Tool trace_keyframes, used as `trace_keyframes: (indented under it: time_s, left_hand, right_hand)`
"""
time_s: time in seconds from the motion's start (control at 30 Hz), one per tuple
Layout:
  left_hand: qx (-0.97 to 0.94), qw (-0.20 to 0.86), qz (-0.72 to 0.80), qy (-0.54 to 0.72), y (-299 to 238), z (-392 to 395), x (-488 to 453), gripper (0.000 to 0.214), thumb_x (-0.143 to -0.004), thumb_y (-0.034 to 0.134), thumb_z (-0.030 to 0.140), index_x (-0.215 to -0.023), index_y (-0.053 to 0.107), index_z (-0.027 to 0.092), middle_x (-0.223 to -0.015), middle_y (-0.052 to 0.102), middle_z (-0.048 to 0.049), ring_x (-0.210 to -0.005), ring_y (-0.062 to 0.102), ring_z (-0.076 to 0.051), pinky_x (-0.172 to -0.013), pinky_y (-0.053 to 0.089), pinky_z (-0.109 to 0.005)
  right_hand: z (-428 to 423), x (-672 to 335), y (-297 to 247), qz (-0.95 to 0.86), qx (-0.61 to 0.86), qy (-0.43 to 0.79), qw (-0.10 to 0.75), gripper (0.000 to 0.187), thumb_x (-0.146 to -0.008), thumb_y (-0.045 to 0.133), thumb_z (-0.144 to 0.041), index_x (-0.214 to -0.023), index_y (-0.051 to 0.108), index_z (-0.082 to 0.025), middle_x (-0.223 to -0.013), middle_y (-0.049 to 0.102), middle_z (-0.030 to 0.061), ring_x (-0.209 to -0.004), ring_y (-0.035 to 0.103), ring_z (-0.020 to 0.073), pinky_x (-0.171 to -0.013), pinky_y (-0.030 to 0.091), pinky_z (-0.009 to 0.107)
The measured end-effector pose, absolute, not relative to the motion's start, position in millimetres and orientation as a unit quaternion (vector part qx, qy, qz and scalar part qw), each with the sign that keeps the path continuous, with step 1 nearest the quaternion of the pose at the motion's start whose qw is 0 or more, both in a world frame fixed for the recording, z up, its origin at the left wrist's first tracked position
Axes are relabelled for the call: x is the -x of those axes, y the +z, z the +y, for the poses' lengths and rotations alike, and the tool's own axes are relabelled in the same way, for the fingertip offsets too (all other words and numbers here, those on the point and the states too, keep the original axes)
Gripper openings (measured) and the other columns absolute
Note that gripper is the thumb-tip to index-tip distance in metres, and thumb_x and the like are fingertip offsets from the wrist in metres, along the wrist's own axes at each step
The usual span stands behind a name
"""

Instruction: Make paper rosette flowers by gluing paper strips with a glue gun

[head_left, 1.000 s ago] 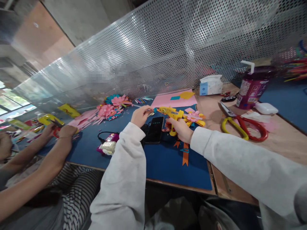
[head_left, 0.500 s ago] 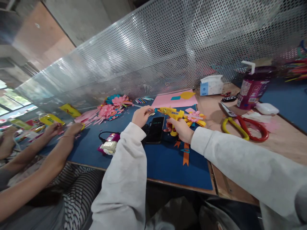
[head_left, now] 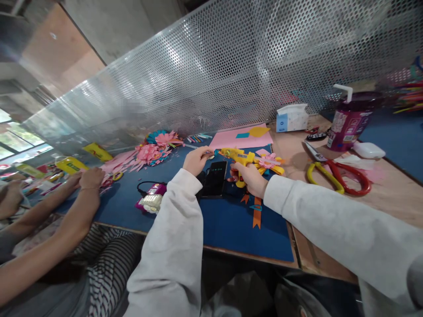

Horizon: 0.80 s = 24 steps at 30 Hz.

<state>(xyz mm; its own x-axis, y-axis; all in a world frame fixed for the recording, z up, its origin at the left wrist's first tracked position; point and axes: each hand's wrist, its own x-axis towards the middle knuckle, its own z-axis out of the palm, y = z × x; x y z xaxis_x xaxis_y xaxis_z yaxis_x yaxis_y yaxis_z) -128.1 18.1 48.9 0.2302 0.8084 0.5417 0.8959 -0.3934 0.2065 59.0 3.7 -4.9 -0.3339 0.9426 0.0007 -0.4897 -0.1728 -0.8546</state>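
My right hand (head_left: pixel 248 177) grips the handle of a yellow glue gun (head_left: pixel 236 156), whose nozzle points left. My left hand (head_left: pixel 195 159) pinches something small right at the nozzle tip; I cannot make out what it is. A black phone (head_left: pixel 214 178) lies on the blue mat (head_left: pixel 228 222) just under both hands. A pink and yellow paper flower (head_left: pixel 270 161) sits right behind the gun. Orange paper strips (head_left: pixel 256 212) lie on the mat below my right wrist.
Red and yellow scissors (head_left: pixel 337 175), a purple cup with a straw (head_left: pixel 349 121), a white case (head_left: pixel 368 150) and a tissue box (head_left: pixel 291 117) stand at right. Pink paper flowers (head_left: pixel 155 147) and a pink sheet (head_left: pixel 243 137) lie at the back. Another person's arms (head_left: pixel 79 193) work at left.
My hands and the glue gun have hardly moved. The person at left has shifted their hands to the right along the mat.
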Motion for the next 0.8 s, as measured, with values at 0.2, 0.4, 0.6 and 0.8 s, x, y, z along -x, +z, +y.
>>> trace_keyframes:
  time_s: [0.2,0.4,0.6,0.8]
  left_hand:
    - [0.783,0.088,-0.546,-0.285,48.5,17.8,128.2,0.016,-0.083,0.051,0.020,-0.085,0.066,0.017,-0.086,0.070,-0.0026,-0.080,0.063,-0.015,-0.077,0.045,-0.023]
    - [0.780,0.092,-0.554,-0.276,49.4,17.3,128.5,0.016,-0.083,0.050,0.020,-0.086,0.066,0.017,-0.087,0.070,-0.0026,-0.081,0.063,-0.015,-0.077,0.045,-0.023]
    - [0.780,0.096,-0.555,-0.273,49.2,17.0,128.0,0.018,-0.084,0.049,0.022,-0.086,0.066,0.018,-0.087,0.070,-0.0029,-0.081,0.063,-0.016,-0.076,0.045,-0.023]
    - [0.779,0.098,-0.558,-0.270,49.0,17.2,127.7,0.020,-0.085,0.047,0.022,-0.088,0.066,0.018,-0.088,0.071,-0.0031,-0.082,0.064,-0.016,-0.077,0.046,-0.024]
  right_hand:
    - [3.1,-59.2,-3.0,-0.405,0.286,0.711,0.499,0.015,-0.069,0.054,-0.016,-0.055,0.051,-0.017,-0.047,0.048,-0.0035,-0.040,0.042,0.0072,-0.047,0.050,0.025]
    - [1.6,-60.1,-2.0,-0.401,0.288,0.714,0.497,0.015,-0.071,0.053,-0.015,-0.056,0.052,-0.017,-0.048,0.048,-0.0035,-0.042,0.043,0.0074,-0.048,0.051,0.025]
    - [1.4,-59.8,-0.6,-0.399,0.294,0.713,0.496,0.017,-0.072,0.052,-0.013,-0.055,0.050,-0.017,-0.047,0.047,-0.0035,-0.041,0.041,0.0071,-0.048,0.051,0.024]
    - [1.9,-60.4,-1.5,-0.396,0.296,0.713,0.496,0.018,-0.073,0.052,-0.013,-0.055,0.050,-0.017,-0.046,0.046,-0.0039,-0.041,0.041,0.0073,-0.048,0.051,0.024]
